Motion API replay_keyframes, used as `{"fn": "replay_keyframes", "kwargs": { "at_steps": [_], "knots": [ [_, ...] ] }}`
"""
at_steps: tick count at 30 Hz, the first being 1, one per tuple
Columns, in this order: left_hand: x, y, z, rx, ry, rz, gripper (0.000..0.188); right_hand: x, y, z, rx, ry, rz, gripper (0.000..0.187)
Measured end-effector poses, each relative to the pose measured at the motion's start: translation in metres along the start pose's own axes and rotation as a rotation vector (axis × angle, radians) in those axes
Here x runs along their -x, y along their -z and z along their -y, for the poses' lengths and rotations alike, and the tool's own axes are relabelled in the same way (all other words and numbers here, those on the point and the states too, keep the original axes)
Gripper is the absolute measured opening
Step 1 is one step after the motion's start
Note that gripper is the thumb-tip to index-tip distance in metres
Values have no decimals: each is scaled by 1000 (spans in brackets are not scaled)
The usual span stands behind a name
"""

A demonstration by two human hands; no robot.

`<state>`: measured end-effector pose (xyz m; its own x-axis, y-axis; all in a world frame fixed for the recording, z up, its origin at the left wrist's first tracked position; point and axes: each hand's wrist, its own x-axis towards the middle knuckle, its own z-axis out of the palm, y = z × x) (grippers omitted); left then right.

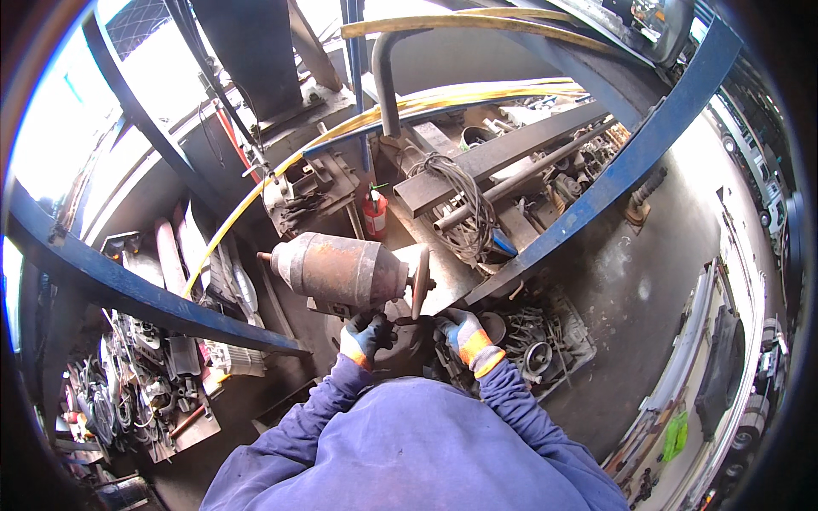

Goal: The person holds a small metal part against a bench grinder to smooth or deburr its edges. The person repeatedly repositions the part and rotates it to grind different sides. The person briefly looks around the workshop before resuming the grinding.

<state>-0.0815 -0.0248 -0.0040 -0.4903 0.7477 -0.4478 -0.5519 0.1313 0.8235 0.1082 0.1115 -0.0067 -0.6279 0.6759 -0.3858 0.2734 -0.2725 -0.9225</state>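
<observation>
A rusty, barrel-shaped motor (334, 266) with a wheel (421, 283) on its right end stands right in front of me; it looks like a bench grinder. Just below the wheel's near edge is a small dark metal piece (412, 321), its kind too small to make out. My right hand (463, 332), in a grey-blue and orange glove, has its fingers closed at the right end of that piece. My left hand (365, 335), gloved alike, is closed below the motor near the piece's left end; what lies in its fingers is dark and unclear.
Blue steel beams (588, 209) slant past on both sides. Beyond the grinder are a red fire extinguisher (375, 213), coiled cable (456, 204) and a long metal channel (503, 162). A tray of metal parts (588, 344) lies right; a scrap heap (128, 383) lies left.
</observation>
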Motion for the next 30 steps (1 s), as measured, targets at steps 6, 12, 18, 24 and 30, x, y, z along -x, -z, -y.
{"fn": "replay_keyframes", "kwargs": {
  "at_steps": [6,12,18,24,30],
  "knots": [
    [-8,15,1,-8,-74,-41,31,4,-11,11,-76,-136,118,18],
    [-1,17,3,55,25,-25,29,3,-18,13,3,-152,15,19],
    [3,13,27,248,68,-115,17,-1,-15,4,167,23,-17,19],
    [8,13,44,380,64,-104,12,-4,-14,-1,330,285,-86,17],
    [7,9,47,357,122,-159,12,-5,-13,2,297,323,-104,18]
  ]
}}
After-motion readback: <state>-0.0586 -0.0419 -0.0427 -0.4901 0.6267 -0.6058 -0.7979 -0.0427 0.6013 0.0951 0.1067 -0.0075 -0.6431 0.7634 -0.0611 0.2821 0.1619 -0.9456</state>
